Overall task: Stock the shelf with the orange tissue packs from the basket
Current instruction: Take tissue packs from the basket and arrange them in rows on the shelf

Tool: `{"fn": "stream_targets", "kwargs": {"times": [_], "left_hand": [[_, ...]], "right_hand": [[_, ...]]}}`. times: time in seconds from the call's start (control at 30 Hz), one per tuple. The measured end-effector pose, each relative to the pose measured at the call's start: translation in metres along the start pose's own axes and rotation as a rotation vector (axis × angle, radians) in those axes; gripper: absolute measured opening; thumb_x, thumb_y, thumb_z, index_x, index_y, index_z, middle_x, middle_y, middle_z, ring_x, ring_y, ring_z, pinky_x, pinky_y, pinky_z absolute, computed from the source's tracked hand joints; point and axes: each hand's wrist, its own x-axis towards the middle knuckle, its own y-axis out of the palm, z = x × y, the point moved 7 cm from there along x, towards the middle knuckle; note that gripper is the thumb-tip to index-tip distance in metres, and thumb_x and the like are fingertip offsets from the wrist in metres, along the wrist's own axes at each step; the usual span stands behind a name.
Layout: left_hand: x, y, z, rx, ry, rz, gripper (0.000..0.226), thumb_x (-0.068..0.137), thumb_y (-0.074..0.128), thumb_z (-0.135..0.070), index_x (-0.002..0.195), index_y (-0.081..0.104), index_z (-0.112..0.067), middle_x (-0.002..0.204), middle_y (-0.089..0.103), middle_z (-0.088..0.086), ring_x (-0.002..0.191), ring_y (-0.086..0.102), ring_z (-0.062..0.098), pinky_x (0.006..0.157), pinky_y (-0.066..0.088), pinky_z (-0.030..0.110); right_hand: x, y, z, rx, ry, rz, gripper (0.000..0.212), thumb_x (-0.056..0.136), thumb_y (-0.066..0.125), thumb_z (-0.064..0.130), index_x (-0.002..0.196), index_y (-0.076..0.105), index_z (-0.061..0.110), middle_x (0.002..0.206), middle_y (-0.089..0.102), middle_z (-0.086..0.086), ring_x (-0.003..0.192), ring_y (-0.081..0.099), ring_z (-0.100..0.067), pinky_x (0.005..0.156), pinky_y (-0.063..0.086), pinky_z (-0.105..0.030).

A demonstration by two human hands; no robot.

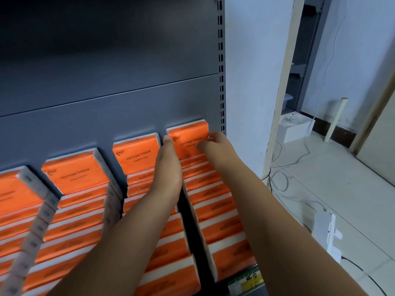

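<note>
While the straight-fingered left hand [168, 165] steadied the rearmost orange plastic-wrapped tissue pack [188, 133] and the right hand [215, 142] pinched its edge, seating it squarely against the grey metal shelf [106, 103] seemed wisest.

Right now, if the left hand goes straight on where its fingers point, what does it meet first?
The left hand would probably meet the grey back panel, passing beside the rear orange tissue pack; depth is unclear.
</note>
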Motion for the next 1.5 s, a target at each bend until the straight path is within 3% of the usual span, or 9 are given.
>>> {"fn": "stream_targets", "kwargs": {"times": [0.13, 0.3, 0.43, 0.5, 0.6, 0.73, 0.93, 1.07, 1.5], "left_hand": [[-0.002, -0.003, -0.002, 0.049, 0.014, -0.013, 0.049, 0.110, 0.027, -0.055, 0.082, 0.060, -0.032, 0.057, 0.066, -0.024, 0.049, 0.060, -0.014, 0.067, 0.040, 0.023], [-0.011, -0.004, -0.003, 0.097, 0.027, 0.006, 0.063, 0.090, 0.037, -0.072, 0.103, 0.074, -0.023, 0.097, 0.078, 0.005, 0.092, 0.075, 0.025, 0.092, 0.057, 0.048], [-0.029, -0.008, -0.016, 0.204, 0.166, -0.048, 0.027, 0.107, 0.046, -0.041, 0.099, 0.065, -0.024, 0.081, 0.059, -0.008, 0.074, 0.060, 0.004, 0.072, 0.044, 0.027], [-0.041, -0.004, -0.025, 0.366, 0.272, 0.011, 0.024, 0.109, 0.047, -0.035, 0.121, 0.066, -0.027, 0.104, 0.066, -0.016, 0.087, 0.059, -0.015, 0.082, 0.043, 0.013], [-0.054, -0.003, -0.034, 0.701, 0.502, 0.084, 0.042, 0.108, 0.049, -0.033, 0.147, 0.054, -0.019, 0.140, 0.062, -0.005, 0.128, 0.053, 0.006, 0.101, 0.037, 0.020], [-0.072, -0.023, -0.041, 1.108, 0.714, 0.051, 0.052, 0.104, 0.043, -0.040, 0.148, 0.051, -0.012, 0.144, 0.058, 0.007, 0.140, 0.047, 0.028, 0.116, 0.039, 0.042], [-0.090, -0.094, -0.044, 1.398, 0.689, -0.094, 0.068, 0.099, 0.032, -0.054, 0.149, 0.049, -0.011, 0.156, 0.049, 0.012, 0.147, 0.040, 0.036, 0.120, 0.033, 0.052], [-0.105, -0.162, -0.051, 1.444, 0.634, -0.165, 0.072, 0.098, 0.032, -0.056, 0.148, 0.050, -0.007, 0.156, 0.049, 0.016, 0.146, 0.040, 0.039, 0.121, 0.033, 0.052], [-0.225, -0.411, -0.054, 1.418, 0.429, -0.543, 0.073, 0.098, 0.033, -0.057, 0.150, 0.049, -0.009, 0.157, 0.049, 0.014, 0.148, 0.039, 0.037, 0.121, 0.030, 0.055]], "right_hand": [[-0.002, -0.001, 0.002, -0.066, -0.014, -0.003, 0.044, 0.091, 0.060, 0.022, 0.134, 0.052, 0.020, 0.107, 0.062, 0.009, 0.098, 0.064, -0.016, 0.091, 0.055, -0.043], [-0.010, -0.001, 0.005, -0.174, -0.009, 0.011, 0.043, 0.092, 0.055, 0.023, 0.135, 0.055, 0.021, 0.104, 0.063, 0.009, 0.102, 0.064, -0.020, 0.091, 0.054, -0.042], [-0.016, -0.006, 0.009, -0.249, 0.012, -0.061, 0.025, 0.092, 0.052, 0.023, 0.107, 0.064, 0.007, 0.099, 0.070, -0.009, 0.093, 0.068, -0.030, 0.081, 0.054, -0.038], [-0.018, -0.006, 0.010, -0.304, 0.001, -0.123, 0.020, 0.093, 0.050, 0.026, 0.079, 0.053, 0.012, 0.076, 0.056, -0.002, 0.073, 0.057, -0.024, 0.060, 0.041, -0.031], [-0.027, -0.008, 0.021, -0.419, -0.134, -0.296, 0.034, 0.098, 0.046, 0.037, 0.069, 0.046, 0.018, 0.069, 0.050, 0.002, 0.067, 0.050, -0.023, 0.054, 0.029, -0.031], [-0.051, 0.004, 0.039, -0.558, -0.377, -0.384, 0.040, 0.102, 0.044, 0.045, 0.100, 0.071, 0.016, 0.095, 0.069, -0.003, 0.086, 0.063, -0.028, 0.071, 0.051, -0.036], [-0.099, 0.052, 0.062, -0.666, -0.797, -0.398, 0.041, 0.097, 0.054, 0.037, 0.120, 0.071, 0.007, 0.119, 0.072, -0.012, 0.107, 0.065, -0.035, 0.093, 0.048, -0.041], [-0.131, 0.099, 0.061, -0.706, -0.823, -0.238, 0.055, 0.100, 0.048, 0.042, 0.137, 0.061, 0.004, 0.140, 0.062, -0.016, 0.133, 0.054, -0.037, 0.110, 0.042, -0.050], [-0.282, 0.286, 0.093, -0.640, -0.858, 0.139, 0.078, 0.096, 0.032, 0.059, 0.158, 0.038, 0.011, 0.165, 0.035, -0.008, 0.153, 0.029, -0.028, 0.127, 0.023, -0.042]]}}
